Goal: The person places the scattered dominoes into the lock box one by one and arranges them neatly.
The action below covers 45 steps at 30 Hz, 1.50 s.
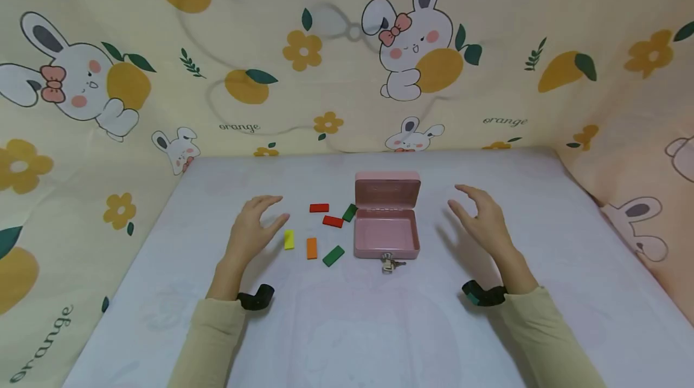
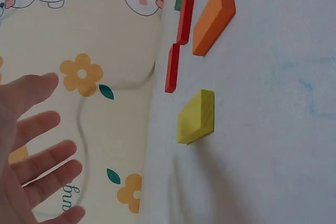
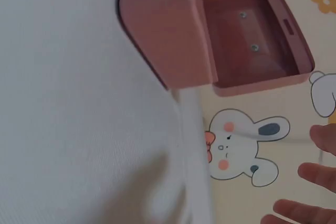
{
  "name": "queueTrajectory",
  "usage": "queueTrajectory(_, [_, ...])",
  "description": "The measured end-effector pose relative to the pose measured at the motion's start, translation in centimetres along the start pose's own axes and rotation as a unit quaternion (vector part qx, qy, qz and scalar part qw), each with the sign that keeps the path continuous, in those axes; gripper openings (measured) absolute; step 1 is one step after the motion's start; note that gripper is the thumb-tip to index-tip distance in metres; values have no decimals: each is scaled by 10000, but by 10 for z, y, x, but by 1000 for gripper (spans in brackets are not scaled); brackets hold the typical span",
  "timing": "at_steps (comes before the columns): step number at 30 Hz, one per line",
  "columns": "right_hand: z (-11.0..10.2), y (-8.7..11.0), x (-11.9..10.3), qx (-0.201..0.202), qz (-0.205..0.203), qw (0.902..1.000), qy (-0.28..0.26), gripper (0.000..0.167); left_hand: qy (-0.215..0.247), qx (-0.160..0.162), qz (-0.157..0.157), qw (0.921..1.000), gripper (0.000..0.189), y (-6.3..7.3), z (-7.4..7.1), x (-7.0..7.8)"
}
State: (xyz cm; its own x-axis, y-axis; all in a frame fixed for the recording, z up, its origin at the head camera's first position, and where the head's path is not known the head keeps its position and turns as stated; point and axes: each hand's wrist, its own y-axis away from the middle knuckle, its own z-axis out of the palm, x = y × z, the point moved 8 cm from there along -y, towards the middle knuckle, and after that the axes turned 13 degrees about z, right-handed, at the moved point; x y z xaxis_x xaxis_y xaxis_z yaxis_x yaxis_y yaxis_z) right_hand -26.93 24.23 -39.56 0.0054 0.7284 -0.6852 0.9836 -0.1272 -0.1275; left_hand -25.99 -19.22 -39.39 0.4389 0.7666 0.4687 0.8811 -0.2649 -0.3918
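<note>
A small pink metal box (image 1: 387,235) stands on the table with its lid (image 1: 387,192) raised, and keys (image 1: 389,264) hang from the lock at its front. To its left lie several flat wooden blocks: a yellow block (image 1: 289,239), an orange block (image 1: 311,248), two red blocks (image 1: 319,208) and two green blocks (image 1: 333,256). My left hand (image 1: 253,228) hovers left of the yellow block, fingers spread and holding nothing. Right of the box, my right hand (image 1: 481,219) is held in the air, also without anything in it. The right wrist view shows the inside of the lid (image 3: 247,35).
A white cloth (image 1: 347,328) covers the table. Behind it and along the sides hangs a cream curtain (image 1: 336,93) printed with rabbits, oranges and flowers. Each wrist wears a black camera (image 1: 257,297).
</note>
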Motion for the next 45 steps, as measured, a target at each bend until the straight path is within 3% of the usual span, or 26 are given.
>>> queueTrajectory(4, [5,3,-1,-182,9,9995,-257,48,424,-164,-148,9989,44,4,3,-3])
queueTrajectory(10, [18,6,-2,-580,202,9966,-550,48,838,-148,-118,9963,46,11,4,-10])
queueTrajectory(18, [45,10,-4,-1241,116,9860,-1111,48,1299,-396,-214,9905,47,17,13,-23])
queueTrajectory(27, [69,15,-4,-2127,-128,9633,-1633,50,1565,-1185,-679,9782,50,24,33,-39])
queueTrajectory(39, [90,18,-3,-2923,31,9258,-2396,64,1885,-1570,-1039,9639,56,29,46,-53])
queueTrajectory(45, [94,19,0,-3037,89,9198,-2484,65,1826,-1730,-1097,9616,58,28,48,-51])
